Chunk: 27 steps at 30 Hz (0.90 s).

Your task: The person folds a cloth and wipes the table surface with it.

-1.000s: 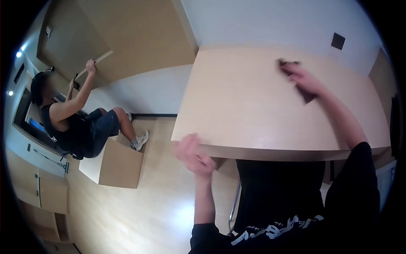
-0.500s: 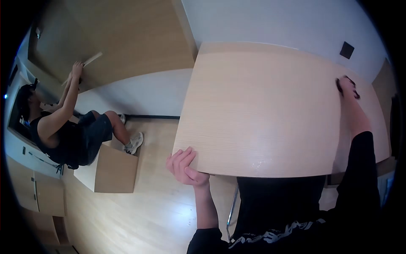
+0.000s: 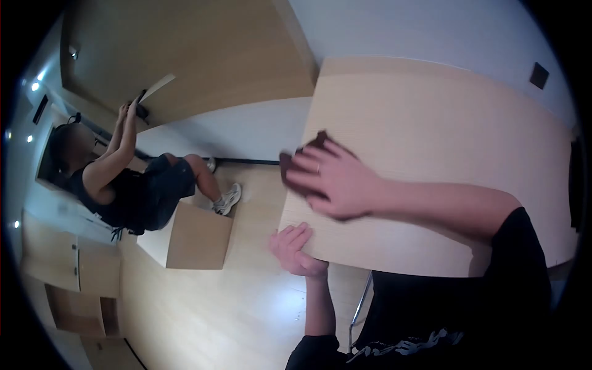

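Observation:
My right hand (image 3: 345, 184) presses a dark brown cloth (image 3: 287, 169) against the left edge of a light wood-grain table (image 3: 438, 129). Its fingers lie spread over the cloth, which sticks out past the fingertips and slightly over the edge. A ring shows on one finger. At the near left corner of the table, my left hand (image 3: 297, 251) is closed round the edge, fingers on top; the underside of its grip is hidden.
To the left a person (image 3: 123, 179) sits on a wooden box (image 3: 200, 237), both hands raised with a thin pale strip (image 3: 159, 86) near a wooden panel (image 3: 234, 55). A dark wall plate (image 3: 539, 75) is at the upper right. Low cabinets (image 3: 52, 253) stand at the far left.
My right hand has swept the cloth from the table's far right across to its left edge. My left hand stays on the corner. The view has shifted a little.

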Each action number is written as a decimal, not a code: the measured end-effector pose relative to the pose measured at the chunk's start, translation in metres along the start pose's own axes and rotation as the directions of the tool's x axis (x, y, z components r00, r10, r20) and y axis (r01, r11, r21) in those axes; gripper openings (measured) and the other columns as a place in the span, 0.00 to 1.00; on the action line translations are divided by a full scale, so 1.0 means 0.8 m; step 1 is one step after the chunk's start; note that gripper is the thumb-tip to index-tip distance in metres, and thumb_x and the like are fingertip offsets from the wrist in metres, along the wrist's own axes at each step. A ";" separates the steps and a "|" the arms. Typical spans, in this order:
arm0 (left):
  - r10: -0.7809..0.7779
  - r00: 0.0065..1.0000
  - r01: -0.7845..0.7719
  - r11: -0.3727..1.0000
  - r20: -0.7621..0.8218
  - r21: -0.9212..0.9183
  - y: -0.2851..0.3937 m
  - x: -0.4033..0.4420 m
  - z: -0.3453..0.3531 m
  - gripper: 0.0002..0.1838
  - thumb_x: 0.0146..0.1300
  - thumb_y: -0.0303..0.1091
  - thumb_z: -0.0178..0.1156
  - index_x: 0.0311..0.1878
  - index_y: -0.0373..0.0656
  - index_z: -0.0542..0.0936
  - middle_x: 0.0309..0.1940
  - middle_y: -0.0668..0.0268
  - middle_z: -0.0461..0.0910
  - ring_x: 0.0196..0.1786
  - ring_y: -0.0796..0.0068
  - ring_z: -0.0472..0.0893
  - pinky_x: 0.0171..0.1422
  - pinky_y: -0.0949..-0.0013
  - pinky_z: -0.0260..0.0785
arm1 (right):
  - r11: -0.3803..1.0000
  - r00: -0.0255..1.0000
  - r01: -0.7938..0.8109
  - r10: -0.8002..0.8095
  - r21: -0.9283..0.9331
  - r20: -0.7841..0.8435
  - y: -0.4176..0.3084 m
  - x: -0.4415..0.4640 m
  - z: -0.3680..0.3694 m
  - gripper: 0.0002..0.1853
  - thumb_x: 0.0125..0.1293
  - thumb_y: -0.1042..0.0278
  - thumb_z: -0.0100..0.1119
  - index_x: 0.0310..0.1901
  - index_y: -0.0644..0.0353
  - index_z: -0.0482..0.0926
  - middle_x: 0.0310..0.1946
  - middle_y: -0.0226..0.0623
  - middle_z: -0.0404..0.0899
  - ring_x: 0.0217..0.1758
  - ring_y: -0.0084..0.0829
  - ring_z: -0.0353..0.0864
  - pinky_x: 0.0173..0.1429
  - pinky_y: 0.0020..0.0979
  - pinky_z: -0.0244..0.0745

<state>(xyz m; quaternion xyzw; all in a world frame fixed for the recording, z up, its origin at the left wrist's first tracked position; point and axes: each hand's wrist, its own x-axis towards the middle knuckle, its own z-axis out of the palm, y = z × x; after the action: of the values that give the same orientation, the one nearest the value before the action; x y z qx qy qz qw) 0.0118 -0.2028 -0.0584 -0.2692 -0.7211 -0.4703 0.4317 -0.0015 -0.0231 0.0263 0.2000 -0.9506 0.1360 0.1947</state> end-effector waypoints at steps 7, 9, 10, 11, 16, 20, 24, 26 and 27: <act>-0.019 1.000 0.018 1.000 -0.011 -0.022 0.007 -0.008 -0.007 0.24 0.68 0.42 0.37 0.32 0.41 0.82 0.33 0.61 0.85 0.41 0.60 0.77 0.63 0.51 0.63 | 0.966 0.986 0.167 -0.163 0.199 -0.034 0.052 0.010 0.018 0.30 0.61 0.46 0.56 0.62 0.53 0.74 0.66 0.47 0.69 0.71 0.44 0.64 0.76 0.45 0.52; 0.032 0.997 -0.033 0.999 -0.072 -0.016 0.004 -0.014 -0.002 0.24 0.68 0.42 0.37 0.30 0.42 0.81 0.31 0.61 0.84 0.42 0.61 0.77 0.63 0.49 0.63 | 0.982 0.997 0.073 -0.071 0.173 -0.018 0.114 0.037 0.016 0.30 0.60 0.45 0.55 0.61 0.52 0.75 0.61 0.46 0.73 0.65 0.44 0.69 0.72 0.45 0.58; 0.017 0.999 -0.019 0.999 -0.047 -0.045 0.004 -0.015 0.006 0.24 0.68 0.42 0.37 0.30 0.42 0.81 0.31 0.61 0.84 0.42 0.61 0.77 0.63 0.49 0.63 | 0.987 1.000 -0.005 0.002 0.163 0.017 0.152 0.049 0.007 0.30 0.60 0.45 0.54 0.60 0.52 0.76 0.60 0.45 0.74 0.63 0.43 0.71 0.70 0.45 0.60; 0.015 0.997 -0.013 1.000 -0.071 0.024 0.006 -0.015 0.011 0.24 0.67 0.43 0.37 0.28 0.42 0.80 0.30 0.62 0.83 0.42 0.61 0.76 0.63 0.48 0.63 | 0.984 0.989 -0.143 0.139 0.105 0.048 0.186 0.057 0.001 0.30 0.62 0.44 0.53 0.62 0.53 0.74 0.63 0.45 0.71 0.67 0.44 0.67 0.72 0.44 0.58; -0.005 0.986 0.020 0.996 -0.168 0.084 0.011 -0.016 0.022 0.23 0.64 0.42 0.38 0.25 0.42 0.79 0.25 0.63 0.80 0.40 0.62 0.75 0.62 0.47 0.65 | 0.901 0.904 -0.426 0.426 -0.083 -0.011 0.302 0.093 0.012 0.32 0.65 0.43 0.47 0.66 0.51 0.72 0.67 0.42 0.68 0.72 0.42 0.64 0.75 0.45 0.55; 0.076 0.983 -0.063 0.995 -0.169 0.082 0.002 -0.018 0.023 0.23 0.64 0.42 0.38 0.24 0.41 0.79 0.25 0.62 0.80 0.41 0.62 0.75 0.60 0.48 0.65 | 0.811 0.815 -0.579 0.580 -0.081 -0.013 0.305 0.105 0.011 0.31 0.66 0.45 0.44 0.67 0.49 0.70 0.70 0.40 0.65 0.74 0.39 0.60 0.76 0.46 0.52; 0.121 0.979 -0.108 0.991 -0.166 0.085 0.011 -0.011 0.015 0.22 0.65 0.44 0.41 0.29 0.38 0.79 0.28 0.58 0.81 0.40 0.60 0.76 0.58 0.52 0.67 | 0.759 0.765 -0.643 0.642 -0.102 -0.046 0.278 0.096 -0.001 0.31 0.67 0.44 0.42 0.69 0.48 0.68 0.72 0.42 0.62 0.77 0.42 0.55 0.78 0.50 0.46; 0.151 0.979 -0.142 0.987 -0.134 0.070 0.015 -0.012 0.006 0.21 0.66 0.44 0.43 0.31 0.37 0.79 0.30 0.57 0.81 0.40 0.60 0.76 0.57 0.54 0.67 | 0.734 0.745 -0.664 0.665 -0.140 -0.050 0.250 0.078 -0.003 0.33 0.67 0.42 0.43 0.70 0.47 0.66 0.73 0.44 0.60 0.78 0.44 0.53 0.78 0.53 0.42; 0.164 0.979 -0.150 0.982 -0.118 0.114 0.016 -0.013 0.005 0.18 0.65 0.42 0.47 0.33 0.36 0.79 0.31 0.57 0.81 0.41 0.60 0.76 0.56 0.55 0.68 | 0.734 0.746 -0.663 0.664 -0.149 -0.054 0.237 0.064 -0.008 0.33 0.67 0.42 0.43 0.70 0.47 0.66 0.73 0.44 0.60 0.78 0.44 0.53 0.78 0.53 0.42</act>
<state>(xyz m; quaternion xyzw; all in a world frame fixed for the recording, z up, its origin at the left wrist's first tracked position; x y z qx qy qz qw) 0.0258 -0.1937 -0.0627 -0.2721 -0.6924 -0.4125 0.5258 -0.1251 0.1296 0.0195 -0.1676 -0.9673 0.1204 0.1473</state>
